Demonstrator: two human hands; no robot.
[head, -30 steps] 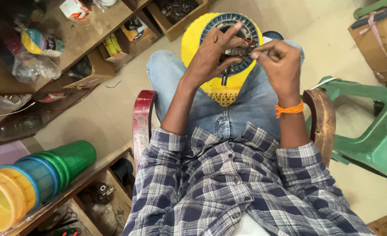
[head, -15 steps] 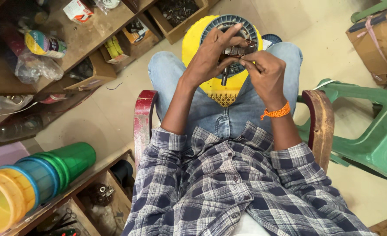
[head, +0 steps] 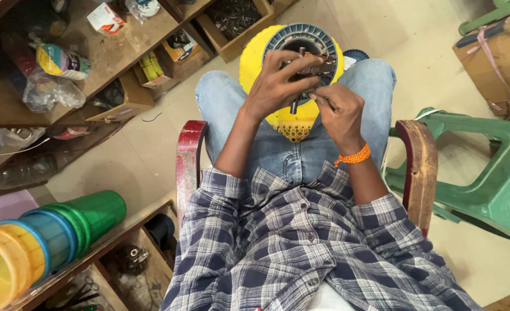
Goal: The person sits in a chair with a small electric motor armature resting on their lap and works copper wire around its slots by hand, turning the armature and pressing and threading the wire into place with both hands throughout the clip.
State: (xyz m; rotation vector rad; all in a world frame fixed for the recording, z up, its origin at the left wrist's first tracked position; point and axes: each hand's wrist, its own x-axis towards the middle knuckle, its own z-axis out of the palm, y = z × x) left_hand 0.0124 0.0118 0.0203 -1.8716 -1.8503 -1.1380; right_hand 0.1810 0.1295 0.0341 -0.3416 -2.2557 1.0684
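A: Why rest that round yellow plastic fan housing (head: 266, 69) on the knees?

B: The lap steadies it. The left hand (head: 275, 86) grips the grey ribbed motor ring (head: 301, 37); the right hand (head: 338, 112) is clenched on a thin dark tool (head: 294, 106) at its hub.

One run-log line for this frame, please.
left hand: grips round motor part | right hand: pinches at its centre | part rests on yellow housing, lap

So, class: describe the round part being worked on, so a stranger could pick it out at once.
Start at the person's lap in the chair. On the knees rests a yellow disc; on it sits the grey ribbed ring, under both hands, the only grey, slotted piece there.
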